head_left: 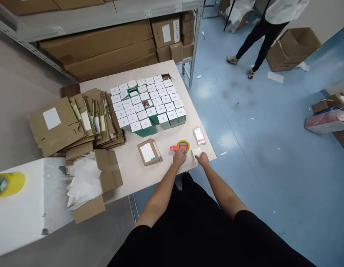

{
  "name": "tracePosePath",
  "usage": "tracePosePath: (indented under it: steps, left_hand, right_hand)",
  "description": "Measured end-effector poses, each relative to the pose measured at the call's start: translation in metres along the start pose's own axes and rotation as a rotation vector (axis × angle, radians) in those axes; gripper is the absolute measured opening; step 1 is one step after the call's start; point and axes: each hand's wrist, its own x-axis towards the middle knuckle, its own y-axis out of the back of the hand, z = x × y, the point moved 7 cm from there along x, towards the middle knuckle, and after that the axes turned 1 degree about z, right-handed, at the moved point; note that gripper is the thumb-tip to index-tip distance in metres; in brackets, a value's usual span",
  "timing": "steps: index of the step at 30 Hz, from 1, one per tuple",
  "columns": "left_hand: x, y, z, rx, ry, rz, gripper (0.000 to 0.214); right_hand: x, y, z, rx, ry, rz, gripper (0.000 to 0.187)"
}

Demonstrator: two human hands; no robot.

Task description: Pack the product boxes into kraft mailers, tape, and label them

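Orange and yellow, the tape (180,146) lies near the table's (130,174) front edge, and everything here is placed from it. The left hand (179,157) comes onto the tape from its near side, fingers bent down on the orange handle; I cannot tell whether they grip it or only touch it. The right hand (202,159) lies just right of the tape, spread low with its fingertips on a white slip (196,152). Both forearms reach out nearly straight and converge, palms down.

Left of the tape sits one brown box (148,152), closed and labelled on top. Beyond the tape the green boxes (149,102) stand packed in rows, most shut with white tops and a few open. Far left of the tape, flat cartons (77,118) are stacked unfolded, with white bags (83,180) in front of them. By my judgement one carton is made up and many are not. Far beyond and to the right of the tape, a person (262,35) stands on the blue floor.
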Motion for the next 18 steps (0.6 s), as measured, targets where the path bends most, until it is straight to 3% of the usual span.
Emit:
tracePosePath:
  steps: [3,6,10,13,18]
  left_hand:
    - [-0.008,-0.026,-0.025,-0.117,0.202,-0.072,0.036]
    - [-0.017,-0.065,-0.042,-0.25,0.408,-0.161,0.051]
    - [-0.02,-0.106,-0.047,-0.326,0.564,-0.081,0.045]
    - [-0.017,-0.118,-0.048,-0.331,0.645,0.004,0.035]
    - [-0.015,-0.121,-0.049,-0.371,0.679,0.007,0.026]
  right_hand:
    - [0.006,-0.01,0.015,-0.052,-0.048,0.007,0.053]
    - [0.016,-0.012,0.022,0.004,-0.09,0.015,0.05]
    - [0.03,-0.016,0.025,0.134,-0.125,-0.056,0.037]
    - [0.034,-0.018,0.025,0.166,-0.134,-0.073,0.029]
    - [0.027,-0.017,0.027,0.287,-0.147,-0.136,0.019]
